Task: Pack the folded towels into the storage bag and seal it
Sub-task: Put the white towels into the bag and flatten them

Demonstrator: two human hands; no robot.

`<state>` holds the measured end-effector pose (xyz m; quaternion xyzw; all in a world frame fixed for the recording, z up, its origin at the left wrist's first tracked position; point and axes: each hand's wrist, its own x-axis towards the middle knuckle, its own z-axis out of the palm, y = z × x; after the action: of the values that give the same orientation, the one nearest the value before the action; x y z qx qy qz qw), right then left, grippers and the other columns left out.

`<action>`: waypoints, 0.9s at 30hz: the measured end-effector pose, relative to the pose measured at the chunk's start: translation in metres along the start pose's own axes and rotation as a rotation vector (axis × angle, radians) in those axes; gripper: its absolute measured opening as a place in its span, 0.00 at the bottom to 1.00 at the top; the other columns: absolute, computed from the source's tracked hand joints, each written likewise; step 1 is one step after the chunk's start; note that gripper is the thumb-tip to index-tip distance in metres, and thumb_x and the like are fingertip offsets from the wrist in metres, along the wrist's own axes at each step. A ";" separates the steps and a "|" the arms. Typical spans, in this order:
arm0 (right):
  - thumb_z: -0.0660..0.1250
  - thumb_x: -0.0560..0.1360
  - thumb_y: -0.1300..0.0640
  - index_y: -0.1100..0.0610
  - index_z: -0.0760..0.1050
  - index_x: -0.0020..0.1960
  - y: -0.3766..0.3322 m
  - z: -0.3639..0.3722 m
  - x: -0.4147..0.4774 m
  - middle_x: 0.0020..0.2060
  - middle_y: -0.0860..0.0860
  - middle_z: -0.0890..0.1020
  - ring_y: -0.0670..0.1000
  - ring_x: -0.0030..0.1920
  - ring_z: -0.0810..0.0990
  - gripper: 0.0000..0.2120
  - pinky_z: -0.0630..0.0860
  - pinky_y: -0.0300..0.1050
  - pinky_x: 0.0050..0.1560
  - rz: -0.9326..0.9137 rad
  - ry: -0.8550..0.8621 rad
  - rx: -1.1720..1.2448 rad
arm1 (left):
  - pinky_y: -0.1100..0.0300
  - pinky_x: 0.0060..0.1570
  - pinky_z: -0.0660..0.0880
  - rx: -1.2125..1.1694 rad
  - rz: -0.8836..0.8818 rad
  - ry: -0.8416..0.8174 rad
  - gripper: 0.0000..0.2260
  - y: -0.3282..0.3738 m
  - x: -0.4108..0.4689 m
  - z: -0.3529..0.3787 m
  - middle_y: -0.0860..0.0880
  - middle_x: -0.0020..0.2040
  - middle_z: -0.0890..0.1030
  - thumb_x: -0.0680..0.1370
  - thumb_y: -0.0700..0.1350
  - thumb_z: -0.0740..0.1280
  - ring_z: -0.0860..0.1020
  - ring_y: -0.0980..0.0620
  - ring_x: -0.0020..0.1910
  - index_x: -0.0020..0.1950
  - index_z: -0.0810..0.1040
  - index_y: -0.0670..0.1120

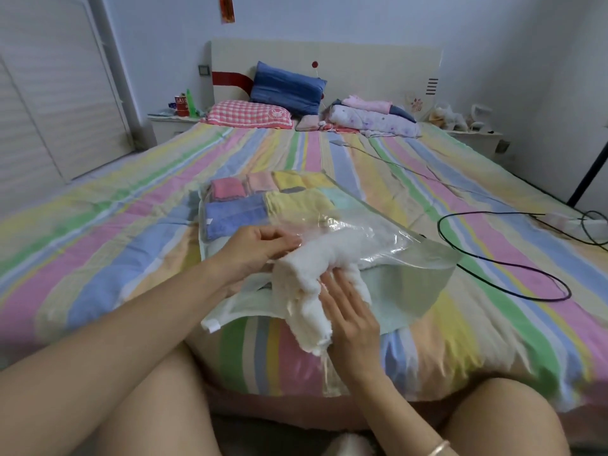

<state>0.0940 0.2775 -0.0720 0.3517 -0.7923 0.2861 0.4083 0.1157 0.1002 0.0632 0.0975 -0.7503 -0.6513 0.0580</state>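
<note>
Several folded towels already lie inside the clear storage bag [411, 258], which rests flat on the striped bed [131, 225] in front of the seated person: a blue towel [237, 218], a pink towel [228, 189] and a yellow towel [296, 202] show through the plastic at its far end. A white towel [316, 264] sits half in the bag's near mouth, its near end still sticking out toward the person. The left hand [260, 248] has its fingers curled, pinching the upper plastic layer at the mouth just above the white towel. The right hand [352, 317] lies with fingers straight and slightly spread, pressing flat on the towel's near end. A black cable [513, 271] loops on the bed to the right, apart from the bag.
</note>
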 end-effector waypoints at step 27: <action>0.55 0.78 0.40 0.46 0.73 0.60 0.025 0.069 0.087 0.55 0.50 0.74 0.48 0.54 0.73 0.17 0.68 0.43 0.62 -0.121 -0.789 0.187 | 0.61 0.39 0.78 0.004 0.126 -0.255 0.13 -0.015 -0.009 -0.043 0.46 0.43 0.85 0.77 0.48 0.67 0.81 0.52 0.42 0.47 0.84 0.38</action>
<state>0.0071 0.2125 -0.0366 0.5159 -0.8367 0.1755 0.0554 0.1352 0.0585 0.0546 -0.0333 -0.7574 -0.6521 0.0027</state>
